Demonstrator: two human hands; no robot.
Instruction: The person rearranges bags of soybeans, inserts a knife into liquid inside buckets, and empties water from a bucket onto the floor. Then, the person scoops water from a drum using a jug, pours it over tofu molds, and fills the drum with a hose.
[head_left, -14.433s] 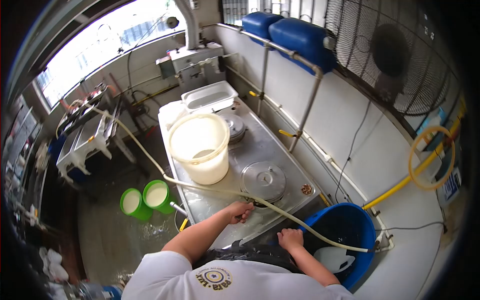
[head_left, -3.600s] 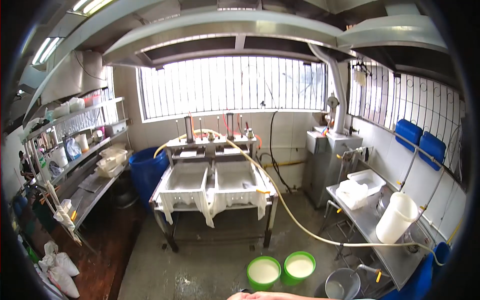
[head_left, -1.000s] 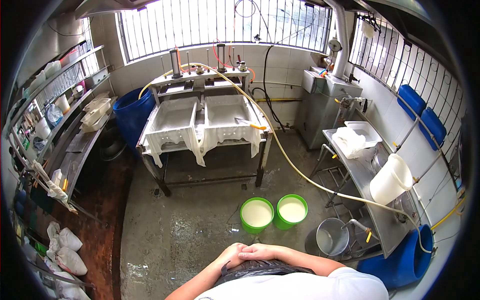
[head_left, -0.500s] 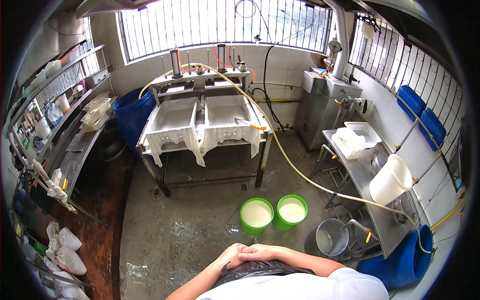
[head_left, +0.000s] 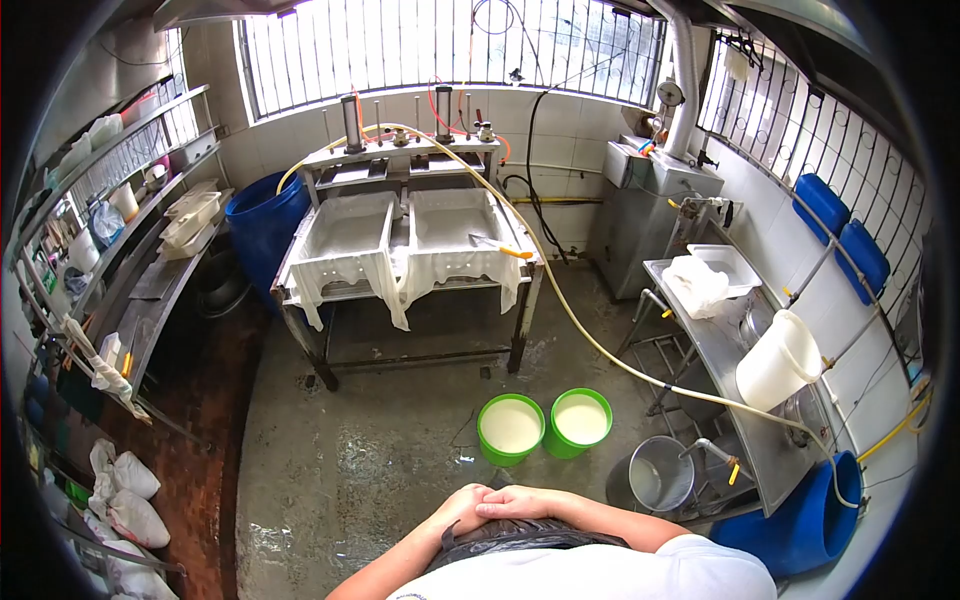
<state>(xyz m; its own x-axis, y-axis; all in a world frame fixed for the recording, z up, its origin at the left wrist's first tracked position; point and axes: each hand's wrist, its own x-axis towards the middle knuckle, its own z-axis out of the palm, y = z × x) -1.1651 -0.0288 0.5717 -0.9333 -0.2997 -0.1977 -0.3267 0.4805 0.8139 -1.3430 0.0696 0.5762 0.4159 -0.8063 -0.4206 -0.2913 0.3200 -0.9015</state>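
Note:
My left hand [head_left: 462,510] and my right hand [head_left: 512,501] rest together at my waist, above a dark apron [head_left: 535,534]. Their fingers are closed over each other, and no object shows between them. On the wet floor just beyond stand two green buckets [head_left: 480,431] holding a pale, creamy liquid. To the right of these is a grey metal pot [head_left: 617,488] below a valve with a yellow handle [head_left: 735,473].
A frame [head_left: 529,325] holds two cloth-lined trays [head_left: 345,232]. A pale hose [head_left: 588,335] runs from it to a metal table [head_left: 755,440] with a tall white bucket [head_left: 770,375]. Blue tubs [head_left: 262,235] stand at left and lower right; shelves [head_left: 150,325] and white sacks [head_left: 138,518] are left.
Earliest, my left hand was at the metal table by a round lid and my right hand was near the blue tub. Now both are clasped, and the view faces the room. Over the last second, almost nothing moved.

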